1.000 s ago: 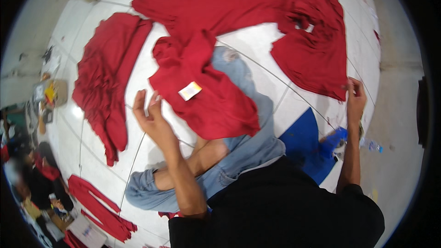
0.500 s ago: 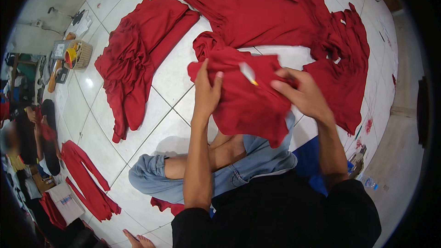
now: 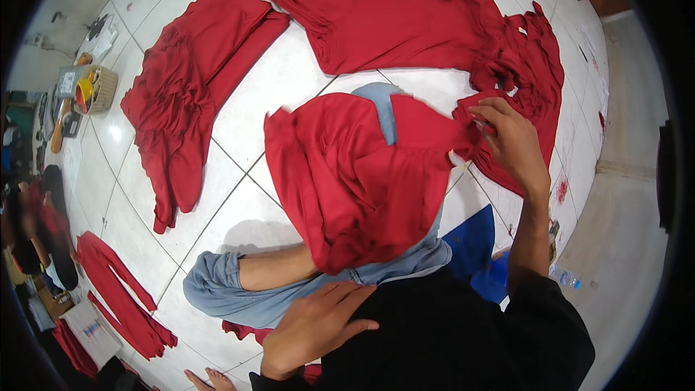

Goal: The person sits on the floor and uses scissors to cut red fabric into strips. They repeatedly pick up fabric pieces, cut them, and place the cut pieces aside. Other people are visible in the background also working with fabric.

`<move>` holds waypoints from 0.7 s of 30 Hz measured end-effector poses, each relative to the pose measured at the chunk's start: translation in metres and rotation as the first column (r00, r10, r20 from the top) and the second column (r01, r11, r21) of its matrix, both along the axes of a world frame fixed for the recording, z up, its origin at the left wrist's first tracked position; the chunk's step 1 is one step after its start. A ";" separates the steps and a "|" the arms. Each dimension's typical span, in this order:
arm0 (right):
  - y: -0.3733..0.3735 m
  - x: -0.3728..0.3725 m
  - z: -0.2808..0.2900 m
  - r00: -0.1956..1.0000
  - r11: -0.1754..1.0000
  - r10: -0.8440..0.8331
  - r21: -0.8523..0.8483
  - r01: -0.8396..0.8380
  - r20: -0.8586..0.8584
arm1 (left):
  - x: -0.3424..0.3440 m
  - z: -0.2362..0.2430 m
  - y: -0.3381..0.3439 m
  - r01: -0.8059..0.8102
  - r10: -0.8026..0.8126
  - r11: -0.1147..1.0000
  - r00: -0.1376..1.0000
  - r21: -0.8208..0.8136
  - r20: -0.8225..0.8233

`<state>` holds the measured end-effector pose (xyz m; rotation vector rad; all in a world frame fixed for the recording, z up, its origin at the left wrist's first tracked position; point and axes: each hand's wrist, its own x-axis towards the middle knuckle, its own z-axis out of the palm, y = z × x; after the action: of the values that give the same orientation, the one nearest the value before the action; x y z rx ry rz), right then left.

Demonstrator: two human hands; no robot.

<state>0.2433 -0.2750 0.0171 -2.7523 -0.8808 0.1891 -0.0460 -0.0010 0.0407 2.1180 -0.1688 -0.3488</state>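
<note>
A red shirt (image 3: 362, 174) is spread over my lap and jeans, partly lifted and blurred along its edges. My right hand (image 3: 510, 137) is closed on its right end, with the fingers bent around the bunched cloth. A small white tag (image 3: 455, 158) shows just below that grip. My left hand (image 3: 318, 326) is off the shirt, low and close to my black top, with its fingers stretched out and its thumb apart. It holds nothing I can see.
Red shirts lie on the white tiles: a crumpled heap (image 3: 181, 80) at left, a wide pile (image 3: 391, 18) ahead and another pile (image 3: 536, 65) at right. A woven basket (image 3: 105, 90) stands far left. Blue cloth (image 3: 474, 246) lies by my right side. Another person sits at the left edge.
My left hand has let go of the shirt and drawn back toward my body. The shirt has opened out across my lap, and my right hand has shifted slightly right with its end.
</note>
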 end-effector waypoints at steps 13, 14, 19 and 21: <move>0.069 0.006 -0.025 0.747 0.539 0.046 0.646 0.540 -0.663 | 0.135 -0.096 -0.018 -0.629 0.550 0.679 0.778 -0.379 -0.304; 0.067 0.009 -0.004 0.608 0.331 0.239 0.652 0.682 -0.757 | 0.138 -0.078 -0.008 -0.646 0.491 0.634 0.761 -0.426 -0.423; 0.100 0.002 0.054 0.658 -0.206 0.524 0.669 0.714 -0.541 | 0.110 0.027 0.007 -0.045 0.055 0.998 0.971 -0.047 0.233; 0.108 -0.008 0.061 0.623 -0.225 0.628 0.657 0.719 -0.466 | 0.095 0.049 0.001 -0.135 0.096 0.976 0.971 0.173 0.219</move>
<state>0.2354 -0.1667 0.0782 -0.6463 -0.1754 0.3979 0.0493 0.0004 0.0892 2.3378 -0.1374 -0.0729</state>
